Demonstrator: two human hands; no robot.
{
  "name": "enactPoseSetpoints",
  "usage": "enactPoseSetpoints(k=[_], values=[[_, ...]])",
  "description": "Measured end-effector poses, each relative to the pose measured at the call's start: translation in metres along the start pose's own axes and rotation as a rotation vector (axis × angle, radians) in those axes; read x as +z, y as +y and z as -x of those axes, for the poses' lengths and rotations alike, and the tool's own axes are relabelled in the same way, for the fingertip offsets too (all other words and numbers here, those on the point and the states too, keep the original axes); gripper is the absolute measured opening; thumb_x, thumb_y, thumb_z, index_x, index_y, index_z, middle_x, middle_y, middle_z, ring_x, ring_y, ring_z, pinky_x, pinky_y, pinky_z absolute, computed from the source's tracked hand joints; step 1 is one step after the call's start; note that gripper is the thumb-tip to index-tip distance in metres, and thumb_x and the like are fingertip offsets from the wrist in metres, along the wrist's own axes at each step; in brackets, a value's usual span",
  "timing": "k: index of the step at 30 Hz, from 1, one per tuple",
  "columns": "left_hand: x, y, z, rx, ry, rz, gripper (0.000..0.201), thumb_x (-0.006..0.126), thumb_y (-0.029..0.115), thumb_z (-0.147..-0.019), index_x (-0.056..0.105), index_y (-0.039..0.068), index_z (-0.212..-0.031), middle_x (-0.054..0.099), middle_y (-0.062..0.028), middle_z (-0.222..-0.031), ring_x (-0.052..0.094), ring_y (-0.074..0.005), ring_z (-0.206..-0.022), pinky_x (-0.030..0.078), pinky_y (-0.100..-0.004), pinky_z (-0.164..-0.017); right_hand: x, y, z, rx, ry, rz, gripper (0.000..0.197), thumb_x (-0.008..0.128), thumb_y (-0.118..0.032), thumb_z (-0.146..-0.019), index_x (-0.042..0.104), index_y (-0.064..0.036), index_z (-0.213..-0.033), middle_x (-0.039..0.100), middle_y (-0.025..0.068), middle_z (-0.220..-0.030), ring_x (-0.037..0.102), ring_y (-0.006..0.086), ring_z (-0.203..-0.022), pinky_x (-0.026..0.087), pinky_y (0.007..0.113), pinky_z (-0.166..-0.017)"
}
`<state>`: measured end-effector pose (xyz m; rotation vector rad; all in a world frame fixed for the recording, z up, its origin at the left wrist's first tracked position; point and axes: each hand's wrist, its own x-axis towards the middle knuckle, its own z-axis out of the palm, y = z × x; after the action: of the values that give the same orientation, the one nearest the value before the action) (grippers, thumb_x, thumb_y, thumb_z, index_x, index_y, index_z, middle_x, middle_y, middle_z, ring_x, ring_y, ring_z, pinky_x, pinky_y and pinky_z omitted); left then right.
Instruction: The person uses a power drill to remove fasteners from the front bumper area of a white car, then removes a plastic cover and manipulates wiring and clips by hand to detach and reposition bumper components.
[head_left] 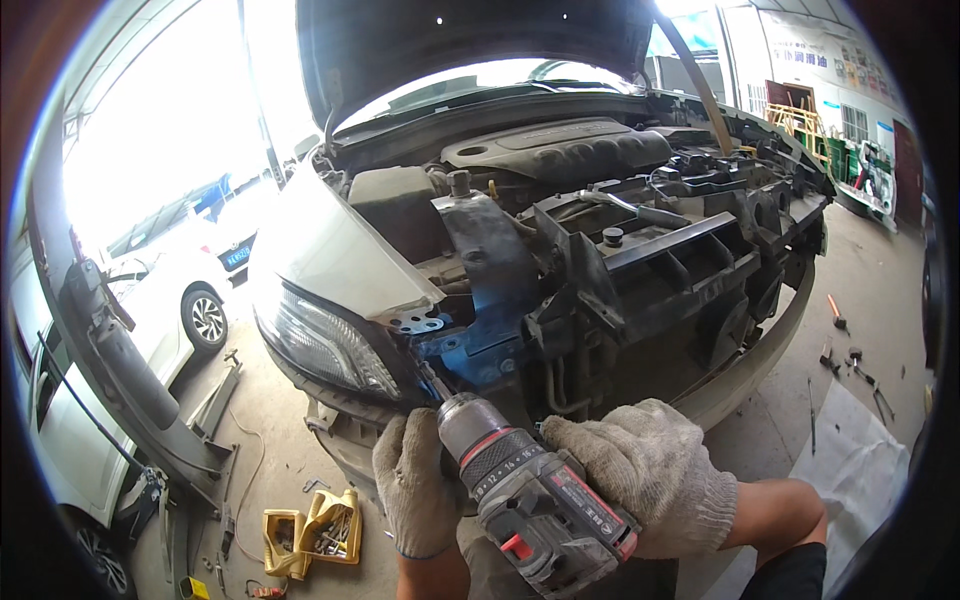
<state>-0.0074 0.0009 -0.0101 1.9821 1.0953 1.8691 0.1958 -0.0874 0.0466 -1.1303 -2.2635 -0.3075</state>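
Centrally, power drill [545, 490]: it was held before the white car's [350, 230] open front, chuck pointing up and to the left, its bit [430, 378] at the dark gap beside the headlight [325, 340]; what the tip met was too small to tell.
Right hand [645, 475]: gloved, its fingers curled closed about the drill from the right, the grip itself hidden behind them.
Left hand [415, 490]: gloved, just beside the chuck, its fingers bent upward and drawn close together; whether they had hold of anything could not be told.
Bracket [480, 350]: dark with a bluish sheen, it sat by the headlight's inner edge.
Engine bay: the hood [470, 45] stood raised above the engine cover [570, 148], and a metal hand tool [640, 210] lay on the front frame [660, 260].
Floor [290, 440]: a yellow case [306, 535] of small metal pieces lay open on the left; an orange-handled hammer [835, 312] lay on the right, beyond a pale sheet [850, 470].
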Motion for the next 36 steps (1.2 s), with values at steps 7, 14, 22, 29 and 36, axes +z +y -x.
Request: enactPoseSetpoints(k=[7, 14, 22, 29, 36], values=[[0.003, -0.003, -0.001, 0.043, 0.07, 0.022, 0.021, 0.063, -0.013, -0.076, 0.06, 0.0, -0.093, 0.051, -0.0092, -0.077, 0.051, -0.0242, -0.063, 0.042, -0.033, -0.055, -0.004, 0.007, 0.0, 0.027, -0.019, -0.041, 0.069, 0.068, -0.036, -0.08, 0.051, 0.0044, -0.134, 0.067, 0.0147, -0.109, 0.066, 0.0289, -0.089, 0.05, 0.042, -0.075], [0.004, 0.004, -0.001, -0.647, 0.106, 0.852, 0.021, 0.061, 0.015, -0.096, 0.054, 0.007, -0.078, 0.049, 0.0011, -0.069, 0.043, -0.0046, -0.055, 0.032, -0.0223, -0.046, -0.006, 0.012, -0.002, 0.025, -0.039, -0.081, 0.073, 0.073, -0.038, -0.076, 0.053, 0.0024, -0.133, 0.069, 0.0149, -0.106, 0.067, 0.0303, -0.089, 0.051, 0.042, -0.077], [0.003, 0.025, -0.005, -0.672, 0.141, 0.695, 0.029, 0.061, 0.019, -0.097, 0.05, 0.011, -0.072, 0.044, 0.0046, -0.061, 0.04, -0.0041, -0.051, 0.029, -0.0218, -0.044, -0.011, 0.013, -0.007, 0.022, -0.05, -0.101, 0.082, 0.082, -0.043, -0.068, 0.054, 0.0009, -0.131, 0.07, 0.0139, -0.099, 0.068, 0.0338, -0.087, 0.051, 0.043, -0.077], [0.002, 0.018, -0.002, -0.499, 0.163, 0.518, 0.011, 0.065, 0.008, -0.088, 0.056, 0.005, -0.083, 0.049, -0.0014, -0.069, 0.045, -0.0113, -0.055, 0.036, -0.0265, -0.048, -0.014, 0.01, -0.007, 0.012, -0.047, -0.073, 0.075, 0.08, -0.042, -0.071, 0.056, 0.0005, -0.129, 0.07, 0.0133, -0.098, 0.068, 0.0322, -0.086, 0.051, 0.043, -0.076], [-0.003, -0.017, 0.007, 0.374, 0.086, -0.378, 0.054, 0.063, -0.015, -0.065, 0.06, 0.001, -0.117, 0.059, -0.0168, -0.089, 0.057, -0.0348, -0.074, 0.048, -0.0424, -0.063, -0.012, 0.009, -0.01, 0.028, -0.051, -0.073, 0.072, 0.08, -0.041, -0.072, 0.058, 0.0, -0.127, 0.071, 0.0125, -0.098, 0.068, 0.0302, -0.085, 0.052, 0.042, -0.075]])
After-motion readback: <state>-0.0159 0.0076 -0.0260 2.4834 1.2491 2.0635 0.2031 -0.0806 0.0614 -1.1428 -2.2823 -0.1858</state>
